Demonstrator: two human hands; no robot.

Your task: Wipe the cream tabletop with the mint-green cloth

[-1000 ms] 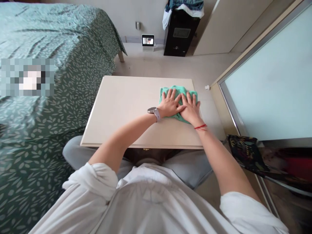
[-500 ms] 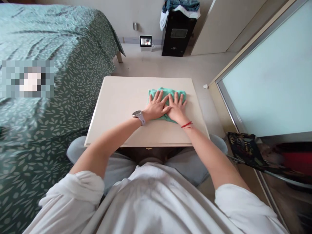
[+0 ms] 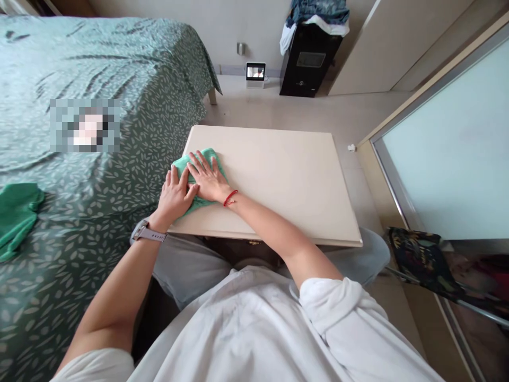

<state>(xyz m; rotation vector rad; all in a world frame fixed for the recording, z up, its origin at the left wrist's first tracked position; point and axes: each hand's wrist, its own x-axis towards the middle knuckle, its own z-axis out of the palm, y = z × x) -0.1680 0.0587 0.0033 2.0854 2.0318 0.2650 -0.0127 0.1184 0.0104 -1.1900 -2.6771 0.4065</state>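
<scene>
A green cloth (image 3: 210, 156) lies spread at the left end of a small cream-coloured table (image 3: 278, 175). My left hand (image 3: 174, 193), with a watch at its wrist, presses flat on the cloth's left part, fingers apart. Beside it my right hand (image 3: 207, 178), wearing a red string bracelet, rests flat on the same cloth with spread fingers. The two thumbs and index fingers come close together. Neither hand grips the cloth; both palms hide much of it.
A bed (image 3: 139, 122) with a leaf-patterned green cover stands on the left, with another green cloth (image 3: 18, 217) on it. Beyond the table are a small screen (image 3: 255, 74) and a black cabinet (image 3: 308, 61). A sliding glass door (image 3: 449, 143) is on the right.
Both hands have slid the cloth across the tabletop from its right side to its left end. The view has shifted a little to the left.
</scene>
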